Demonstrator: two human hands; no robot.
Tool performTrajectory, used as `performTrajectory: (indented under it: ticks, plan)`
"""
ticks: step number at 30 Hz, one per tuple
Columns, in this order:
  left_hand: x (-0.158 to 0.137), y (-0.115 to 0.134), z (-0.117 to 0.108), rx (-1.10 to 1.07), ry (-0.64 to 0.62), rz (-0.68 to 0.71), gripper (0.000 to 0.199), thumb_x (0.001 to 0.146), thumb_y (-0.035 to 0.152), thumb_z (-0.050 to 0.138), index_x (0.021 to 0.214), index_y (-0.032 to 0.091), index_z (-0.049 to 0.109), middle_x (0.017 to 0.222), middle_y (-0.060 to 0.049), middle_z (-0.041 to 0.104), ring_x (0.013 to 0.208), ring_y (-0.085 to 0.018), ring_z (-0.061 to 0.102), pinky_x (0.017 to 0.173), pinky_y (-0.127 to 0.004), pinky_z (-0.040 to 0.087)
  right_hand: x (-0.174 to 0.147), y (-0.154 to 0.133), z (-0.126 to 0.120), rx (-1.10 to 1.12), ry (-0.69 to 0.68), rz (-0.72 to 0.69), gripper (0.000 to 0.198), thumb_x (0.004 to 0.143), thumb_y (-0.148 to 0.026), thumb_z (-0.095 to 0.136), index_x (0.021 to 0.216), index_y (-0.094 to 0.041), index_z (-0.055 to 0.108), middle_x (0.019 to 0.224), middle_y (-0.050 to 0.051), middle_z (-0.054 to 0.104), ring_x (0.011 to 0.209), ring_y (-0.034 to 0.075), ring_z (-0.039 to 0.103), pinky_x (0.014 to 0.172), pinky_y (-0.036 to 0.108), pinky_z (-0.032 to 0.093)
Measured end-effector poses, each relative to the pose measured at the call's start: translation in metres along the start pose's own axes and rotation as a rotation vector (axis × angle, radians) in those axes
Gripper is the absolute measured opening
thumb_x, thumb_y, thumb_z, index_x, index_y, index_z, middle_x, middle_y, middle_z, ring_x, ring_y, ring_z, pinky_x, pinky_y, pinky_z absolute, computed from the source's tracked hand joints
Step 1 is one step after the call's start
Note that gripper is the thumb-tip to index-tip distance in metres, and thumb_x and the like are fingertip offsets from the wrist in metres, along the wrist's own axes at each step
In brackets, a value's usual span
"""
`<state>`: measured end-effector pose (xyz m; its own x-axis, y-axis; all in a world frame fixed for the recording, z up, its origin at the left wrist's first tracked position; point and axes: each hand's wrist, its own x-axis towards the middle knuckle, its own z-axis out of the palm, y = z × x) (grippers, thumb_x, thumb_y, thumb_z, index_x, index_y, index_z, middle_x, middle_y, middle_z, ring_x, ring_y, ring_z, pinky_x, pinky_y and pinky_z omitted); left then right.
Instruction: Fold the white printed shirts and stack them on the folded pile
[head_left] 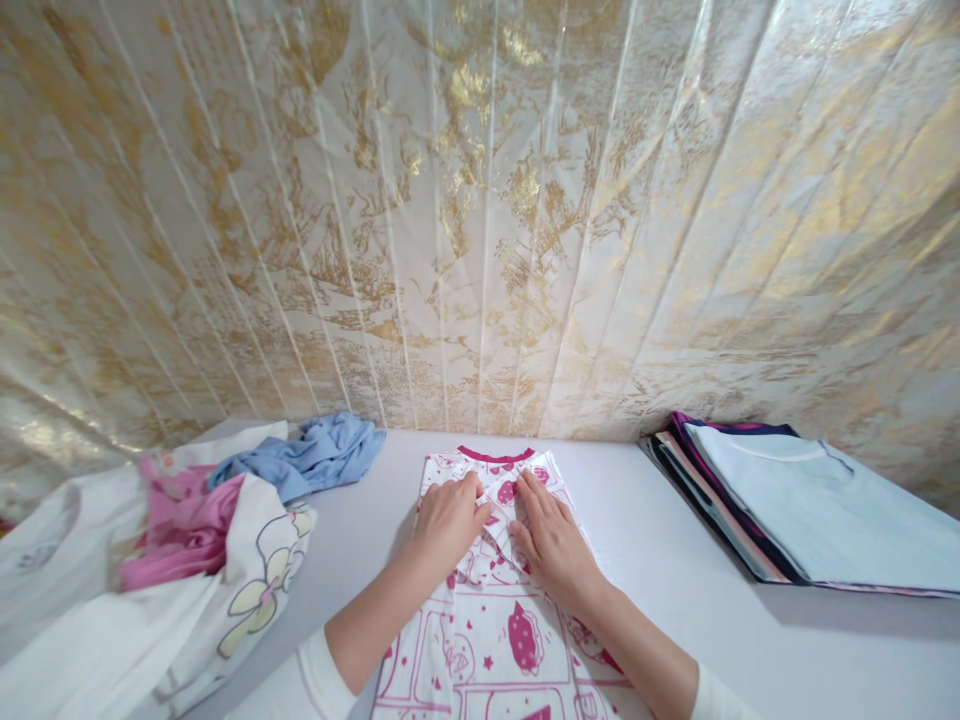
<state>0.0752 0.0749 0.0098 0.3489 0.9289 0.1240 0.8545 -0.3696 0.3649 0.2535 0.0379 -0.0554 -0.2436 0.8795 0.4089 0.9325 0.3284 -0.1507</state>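
Note:
A white shirt [491,610] with a magenta print and a magenta neckband lies in front of me, its collar at the far end. Both its sides are folded inward, leaving a narrow strip with some bunched cloth near the middle. My left hand [448,520] rests on the upper left part, fingers curled down on the fabric and the thumb close to them. On the upper right part my right hand [555,545] lies flat, fingers stretched toward the collar. The shirt's lower end runs out of view.
To the left is a loose heap with a blue garment [315,455], a pink garment [184,525] and a white garment with a flower print [262,570]. A stack of folded clothes [817,510] sits on the right. A gold-patterned curtain [480,220] hangs behind the white table [637,560].

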Motion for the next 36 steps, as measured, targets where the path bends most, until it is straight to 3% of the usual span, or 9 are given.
performTrajectory:
  ticks: [6, 11, 16, 19, 22, 25, 28, 33, 36]
  plan:
    - [0.004, -0.009, -0.003, -0.035, -0.015, -0.009, 0.014, 0.087, 0.015, 0.052, 0.096, 0.025, 0.054, 0.082, 0.002, 0.069, 0.078, -0.017, 0.067, 0.065, -0.024, 0.043, 0.002, -0.005, -0.007, -0.044, -0.101, 0.045, 0.063, 0.096, -0.045, 0.040, 0.147, -0.009, 0.034, 0.154, 0.017, 0.030, 0.143, 0.025, 0.027, 0.113, 0.046, 0.030]
    - [0.001, -0.009, 0.000, 0.007, 0.008, 0.003, 0.023, 0.079, 0.007, 0.053, 0.096, 0.023, 0.054, 0.082, -0.001, 0.068, 0.082, -0.021, 0.066, 0.073, -0.030, 0.044, 0.004, -0.010, -0.017, -0.056, -0.210, 0.061, 0.069, 0.093, -0.051, 0.044, 0.147, -0.009, 0.034, 0.155, 0.015, 0.024, 0.143, 0.028, 0.026, 0.114, 0.049, 0.026]
    - [-0.004, -0.007, 0.001, 0.019, 0.053, 0.173, 0.041, 0.077, 0.001, 0.050, 0.112, 0.022, 0.054, 0.121, -0.008, 0.062, 0.117, -0.023, 0.055, 0.096, -0.038, 0.040, 0.004, -0.013, -0.018, -0.057, -0.215, 0.082, 0.072, 0.091, -0.054, 0.046, 0.148, -0.012, 0.034, 0.156, 0.014, 0.022, 0.144, 0.032, 0.024, 0.114, 0.052, 0.024]
    - [-0.007, -0.009, 0.007, -0.007, -0.015, 0.380, 0.049, 0.083, 0.005, 0.050, 0.127, 0.026, 0.051, 0.143, -0.003, 0.049, 0.134, -0.017, 0.040, 0.109, -0.035, 0.031, 0.003, -0.008, -0.013, -0.044, -0.201, 0.084, 0.072, 0.090, -0.053, 0.049, 0.148, -0.013, 0.035, 0.156, 0.015, 0.024, 0.144, 0.031, 0.024, 0.114, 0.052, 0.024]
    - [-0.009, -0.013, 0.017, -0.041, -0.119, 0.500, 0.047, 0.092, 0.016, 0.047, 0.138, 0.023, 0.044, 0.151, -0.006, 0.039, 0.141, -0.019, 0.030, 0.113, -0.040, 0.027, 0.004, 0.006, -0.010, -0.016, -0.160, 0.088, 0.063, 0.092, -0.040, 0.047, 0.147, -0.011, 0.035, 0.154, 0.018, 0.029, 0.143, 0.028, 0.028, 0.112, 0.048, 0.030]
    - [-0.010, -0.012, 0.021, -0.049, -0.146, 0.499, 0.050, 0.094, 0.019, 0.046, 0.143, 0.022, 0.039, 0.154, -0.008, 0.033, 0.143, -0.019, 0.025, 0.114, -0.042, 0.024, 0.010, 0.026, -0.012, -0.019, -0.073, 0.076, 0.055, 0.095, -0.028, 0.040, 0.146, -0.010, 0.036, 0.153, 0.019, 0.031, 0.142, 0.025, 0.029, 0.110, 0.043, 0.034]
    - [-0.013, -0.002, 0.019, -0.038, -0.159, 0.494, 0.052, 0.094, 0.022, 0.047, 0.145, 0.019, 0.036, 0.155, -0.009, 0.029, 0.145, -0.019, 0.021, 0.116, -0.042, 0.021, 0.018, 0.040, -0.014, -0.056, -0.046, 0.080, 0.053, 0.096, -0.031, 0.038, 0.146, -0.011, 0.037, 0.153, 0.017, 0.032, 0.143, 0.025, 0.029, 0.112, 0.044, 0.031]
    - [-0.018, 0.014, 0.022, 0.011, -0.246, 0.459, 0.055, 0.095, 0.030, 0.046, 0.147, 0.017, 0.032, 0.157, -0.012, 0.024, 0.146, -0.024, 0.016, 0.115, -0.046, 0.020, 0.024, 0.042, -0.011, -0.096, -0.210, 0.165, 0.059, 0.098, -0.039, 0.038, 0.146, -0.006, 0.036, 0.154, 0.017, 0.030, 0.143, 0.027, 0.028, 0.113, 0.044, 0.028]
    - [-0.018, 0.013, 0.028, 0.040, -0.245, 0.457, 0.056, 0.096, 0.032, 0.045, 0.148, 0.016, 0.030, 0.157, -0.012, 0.022, 0.146, -0.024, 0.013, 0.116, -0.046, 0.019, 0.025, 0.040, -0.010, -0.105, -0.240, 0.207, 0.062, 0.098, -0.043, 0.037, 0.147, -0.005, 0.033, 0.155, 0.017, 0.026, 0.143, 0.028, 0.026, 0.113, 0.044, 0.027]
